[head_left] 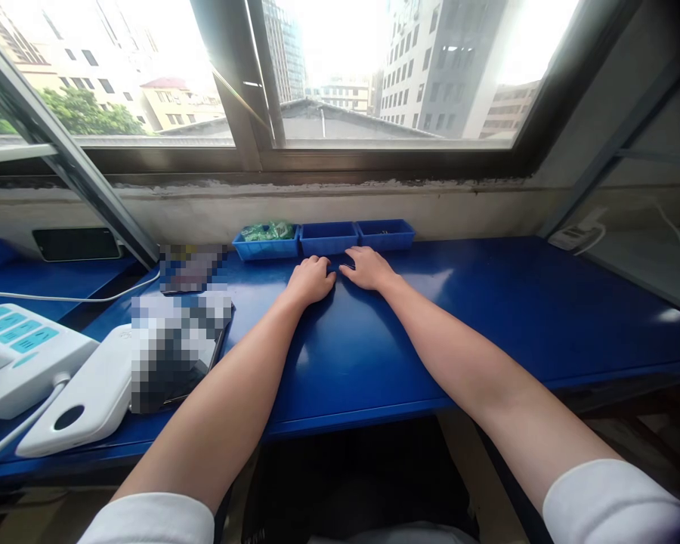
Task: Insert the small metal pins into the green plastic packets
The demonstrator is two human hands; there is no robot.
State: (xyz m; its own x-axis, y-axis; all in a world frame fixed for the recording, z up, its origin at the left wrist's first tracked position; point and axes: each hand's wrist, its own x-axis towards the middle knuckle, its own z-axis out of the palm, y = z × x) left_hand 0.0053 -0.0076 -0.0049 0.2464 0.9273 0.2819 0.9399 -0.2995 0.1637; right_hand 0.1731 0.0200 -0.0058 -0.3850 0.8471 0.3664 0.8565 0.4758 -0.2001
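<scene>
Could knock the blue plastic bins [326, 243] at upper centre askew by sliding the left grip [310, 279] and right grip [369, 268], loosely spread and pinching nothing visible on the worktop [345, 363] just below, too far forward, perhaps spilling the green packets [267, 230].

Reading your view as a clock face, you have two hands, one left hand [313, 279] and one right hand [369, 268], at the centre on one blue table [345, 363]. At 12 o'clock you count three blue bins [326, 245]; the green packets [269, 230] in one are too bunched to number. At 9 o'clock you have one dark phone [78, 244]; between 8 and 9, one white power strip [62, 363]; at 8, one white power bank [99, 381].
</scene>
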